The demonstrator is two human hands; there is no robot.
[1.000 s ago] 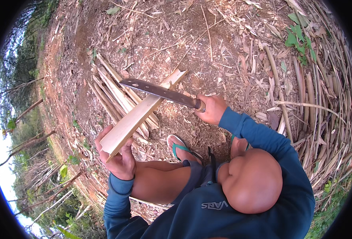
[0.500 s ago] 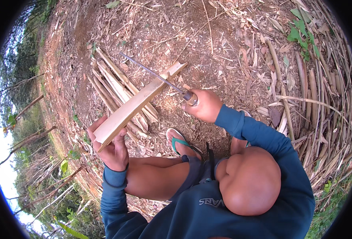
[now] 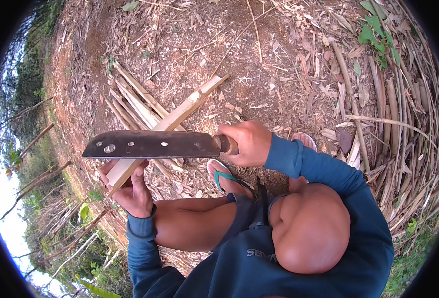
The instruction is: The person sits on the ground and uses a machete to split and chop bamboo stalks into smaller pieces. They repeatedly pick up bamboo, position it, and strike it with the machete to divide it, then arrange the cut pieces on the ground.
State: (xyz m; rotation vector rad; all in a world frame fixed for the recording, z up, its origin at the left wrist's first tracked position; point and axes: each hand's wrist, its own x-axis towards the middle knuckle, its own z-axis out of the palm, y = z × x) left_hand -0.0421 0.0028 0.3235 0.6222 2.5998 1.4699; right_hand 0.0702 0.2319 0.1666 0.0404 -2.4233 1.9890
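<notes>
My left hand [image 3: 136,192] is closed around the near end of a long, pale split piece of wood [image 3: 185,109], which slants away to the far right. My right hand [image 3: 250,143] grips the wooden handle of a machete [image 3: 152,144]. Its wide, dark blade has several holes and lies flat-on to view, pointing left across the wood. The blade hides part of the wood just beyond my left fingers; whether the two touch I cannot tell.
Several split wood strips [image 3: 139,102] lie on the ground beyond the held piece. Long dry stalks [image 3: 398,134] are heaped at the right. Chips and dry leaves cover the ground [image 3: 279,94]. My foot in a green-strapped sandal [image 3: 224,175] is close below the blade.
The machete has swung toward me and turned, from edge-on over the wood's far part to broadside over its near part. My left hand has shifted slightly left with the wood.
</notes>
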